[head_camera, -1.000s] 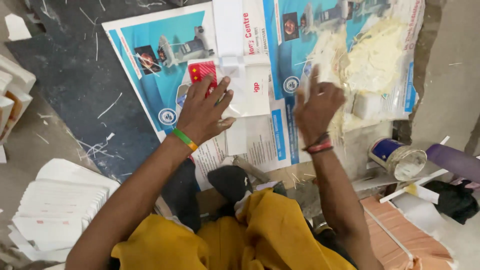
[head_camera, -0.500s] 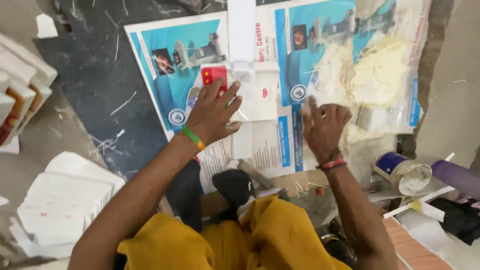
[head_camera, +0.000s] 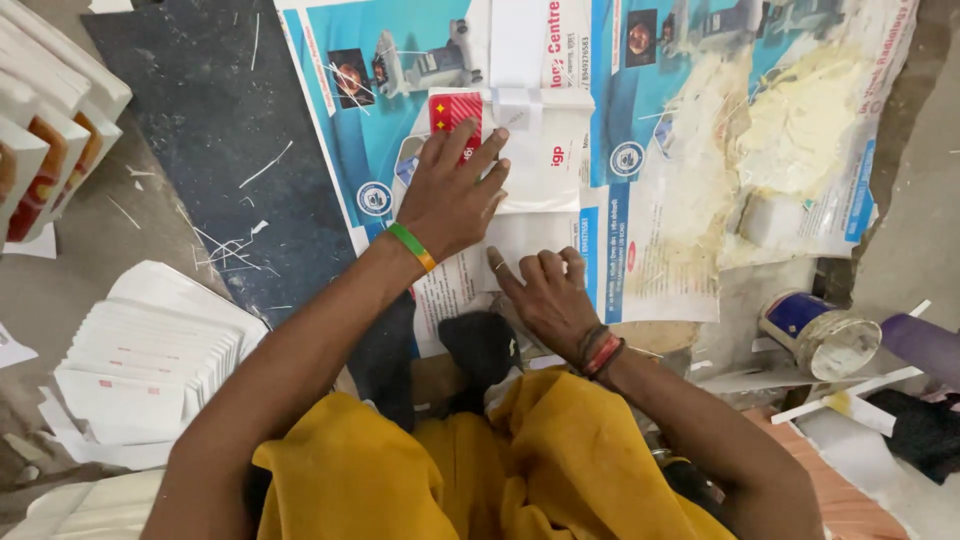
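Two hands on a white folded paper (head_camera: 540, 170) lying on a blue poster (head_camera: 640, 90) just ahead. Right hand (head_camera: 545, 295) fingers curled, fingertips on paper's near edge. Left hand (head_camera: 455, 195) flat, fingers spread, pressing paper. Envelope stack (head_camera: 150, 350) left; glue tub (head_camera: 825, 335) right.

envelope stack (head_camera: 150, 365) | glue tin (head_camera: 820, 335) | blue poster (head_camera: 360, 110) | dark mat (head_camera: 220, 150)

The light is soft and even, with only weak shadows under the arms. The picture is mostly sharp; the edges bend a little from the wide lens. No strong glare.
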